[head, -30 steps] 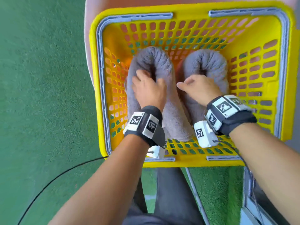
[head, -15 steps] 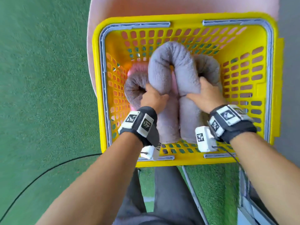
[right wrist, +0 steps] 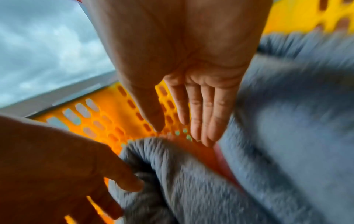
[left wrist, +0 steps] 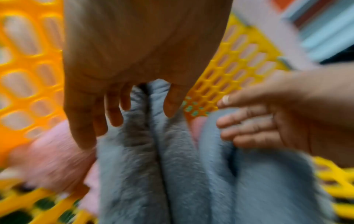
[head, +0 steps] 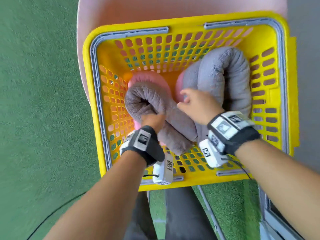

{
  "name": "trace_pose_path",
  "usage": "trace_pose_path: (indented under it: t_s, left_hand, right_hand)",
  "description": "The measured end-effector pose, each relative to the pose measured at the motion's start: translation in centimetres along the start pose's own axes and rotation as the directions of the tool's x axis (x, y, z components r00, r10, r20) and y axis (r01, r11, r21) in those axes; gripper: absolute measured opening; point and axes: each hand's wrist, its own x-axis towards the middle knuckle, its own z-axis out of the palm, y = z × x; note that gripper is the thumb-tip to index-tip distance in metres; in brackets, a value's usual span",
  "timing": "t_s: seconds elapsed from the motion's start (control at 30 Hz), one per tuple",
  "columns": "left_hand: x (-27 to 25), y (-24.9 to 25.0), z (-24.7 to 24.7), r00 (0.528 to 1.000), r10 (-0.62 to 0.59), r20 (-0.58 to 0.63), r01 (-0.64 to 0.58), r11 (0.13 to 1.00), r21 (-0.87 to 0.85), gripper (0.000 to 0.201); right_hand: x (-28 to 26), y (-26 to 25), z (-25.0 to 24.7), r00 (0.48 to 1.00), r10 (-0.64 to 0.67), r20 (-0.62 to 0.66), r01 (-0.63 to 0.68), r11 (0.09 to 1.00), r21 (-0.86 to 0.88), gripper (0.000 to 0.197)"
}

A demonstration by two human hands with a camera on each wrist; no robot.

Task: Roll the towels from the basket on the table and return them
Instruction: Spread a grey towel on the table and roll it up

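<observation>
A yellow basket (head: 86, 66) holds rolled, doubled-over grey towels on top of pink towels (head: 150, 80). My left hand (head: 152, 118) grips the left grey towel (head: 173, 130) low in the basket, with fingers on one side and thumb on the other (left wrist: 134, 109). A second grey towel (head: 225, 70) stands higher against the right wall. My right hand (head: 192, 99) lies with straight fingers against its left side, holding nothing (right wrist: 191, 125). The towels' lower parts are hidden.
The basket sits on a pink surface (head: 173, 7) above green turf (head: 34, 101). A black cable (head: 52, 213) runs over the turf at lower left. A grey metal frame (head: 213, 213) stands by my legs at lower right.
Both hands lifted a grey towel in the middle, and it now stands at the right of the basket. My left hand has dropped onto the left grey towel. The right hand has let go.
</observation>
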Motion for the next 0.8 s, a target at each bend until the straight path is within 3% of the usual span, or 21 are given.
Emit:
trace_pose_path:
  t_s: [0.1,0.17,0.2,0.3,0.37,0.43,0.5,0.57,0.67,0.8]
  left_hand:
    - [1.8,-2.7,-1.2,0.972,-0.185,0.147,0.213,0.954,-0.212,0.044]
    - [2.1,-2.9,-0.6,0.934,-0.242,0.263,0.32,0.893,-0.316,0.033]
    - [2.7,-2.9,0.0,0.929,-0.256,0.266,0.336,0.884,-0.324,0.032]
    - [5.2,-4.3,1.9,0.952,-0.252,0.174,0.301,0.875,-0.38,0.054]
    - [5.5,-4.7,1.8,0.961,-0.245,0.128,0.277,0.843,-0.462,0.036]
    - [4.3,-4.2,0.6,0.975,-0.213,0.067,0.22,0.87,-0.442,0.028]
    - [3.3,-3.2,-1.0,0.989,-0.13,-0.072,0.095,0.927,-0.364,0.046]
    - [2.3,-1.8,-3.2,0.973,-0.018,-0.231,-0.059,0.946,-0.319,0.062]
    - [2.0,-0.1,-5.1,0.938,0.014,-0.348,-0.089,0.975,-0.203,0.07]
    - [2.2,0.4,-4.2,0.965,-0.016,-0.26,-0.004,0.997,-0.078,0.083]
  right_hand:
    - [3.4,-1.0,4.0,0.964,0.144,0.224,-0.093,0.97,-0.225,0.069]
    - [4.7,-0.9,5.7,0.949,0.211,0.235,-0.122,0.93,-0.346,0.079]
    - [5.1,-0.8,6.3,0.952,0.22,0.215,-0.124,0.913,-0.388,0.08]
    - [5.0,-0.8,7.8,0.962,0.214,0.169,-0.126,0.898,-0.423,0.067]
    - [4.9,-0.6,7.7,0.962,0.216,0.169,-0.143,0.921,-0.362,0.055]
    - [4.6,-0.2,7.1,0.962,0.206,0.18,-0.156,0.954,-0.257,0.047]
    - [4.3,-0.1,6.2,0.969,0.193,0.157,-0.167,0.972,-0.166,0.042]
    - [3.9,-0.6,5.4,0.967,0.218,0.134,-0.218,0.976,-0.02,0.04]
    - [4.5,-1.3,6.2,0.94,0.288,0.182,-0.301,0.953,0.044,0.056]
    - [6.3,-1.8,8.8,0.9,0.36,0.247,-0.381,0.924,0.042,0.096]
